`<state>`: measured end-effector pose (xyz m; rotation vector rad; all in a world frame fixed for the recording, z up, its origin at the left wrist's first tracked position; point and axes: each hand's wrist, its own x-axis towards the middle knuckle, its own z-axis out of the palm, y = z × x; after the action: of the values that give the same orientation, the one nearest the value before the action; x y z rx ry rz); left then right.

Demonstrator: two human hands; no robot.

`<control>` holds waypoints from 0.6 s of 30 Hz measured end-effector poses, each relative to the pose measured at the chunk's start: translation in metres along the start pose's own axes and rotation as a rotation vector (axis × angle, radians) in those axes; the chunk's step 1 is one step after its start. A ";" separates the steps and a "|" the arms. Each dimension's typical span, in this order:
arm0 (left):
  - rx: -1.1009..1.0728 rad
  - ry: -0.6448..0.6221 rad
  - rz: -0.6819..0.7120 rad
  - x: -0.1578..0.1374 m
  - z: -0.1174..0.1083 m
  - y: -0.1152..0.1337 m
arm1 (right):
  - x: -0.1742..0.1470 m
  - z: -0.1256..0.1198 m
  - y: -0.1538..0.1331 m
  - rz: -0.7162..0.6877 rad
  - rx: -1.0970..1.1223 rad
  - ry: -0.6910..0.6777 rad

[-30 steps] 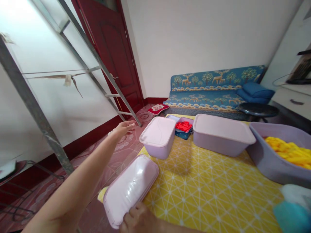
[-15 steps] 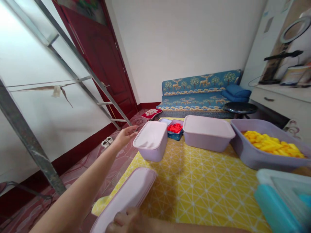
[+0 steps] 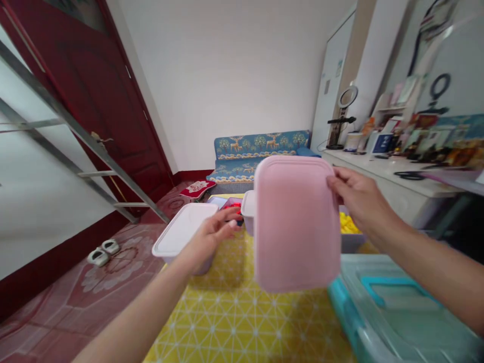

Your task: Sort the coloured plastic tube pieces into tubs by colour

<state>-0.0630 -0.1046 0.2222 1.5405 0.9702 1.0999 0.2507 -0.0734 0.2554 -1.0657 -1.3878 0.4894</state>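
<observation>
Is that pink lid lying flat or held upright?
Held upright: the right hand pinches the pink lid by its edge, its broad face toward the camera.

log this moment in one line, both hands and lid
right hand: grips lid by edge, above table | left hand: open, holds nothing | teal box: lower right

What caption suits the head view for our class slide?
Right hand holds up a pink lid above a yellow tablecloth, left hand open.
</observation>
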 end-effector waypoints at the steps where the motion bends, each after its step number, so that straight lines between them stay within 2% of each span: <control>1: -0.086 -0.084 -0.015 0.005 0.025 -0.007 | 0.018 -0.018 0.015 0.102 0.017 0.076; 3: -0.237 -0.252 -0.059 0.016 0.076 -0.021 | 0.044 -0.050 0.045 0.270 -0.035 0.238; 7: -0.478 -0.496 -0.088 0.047 0.161 -0.041 | 0.069 -0.097 0.104 0.350 -0.219 0.392; 9: -0.538 -0.485 -0.118 0.068 0.191 -0.049 | 0.078 -0.114 0.129 0.392 -0.313 0.427; 13: -0.591 -0.267 -0.216 0.111 0.228 -0.069 | 0.105 -0.134 0.174 0.491 -0.478 0.424; 18: -0.522 -0.115 -0.339 0.147 0.244 -0.088 | 0.147 -0.137 0.227 0.599 -0.625 0.187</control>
<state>0.2057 -0.0091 0.1347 0.9634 0.7530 0.9172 0.4733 0.1133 0.1695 -2.0092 -1.0548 0.3680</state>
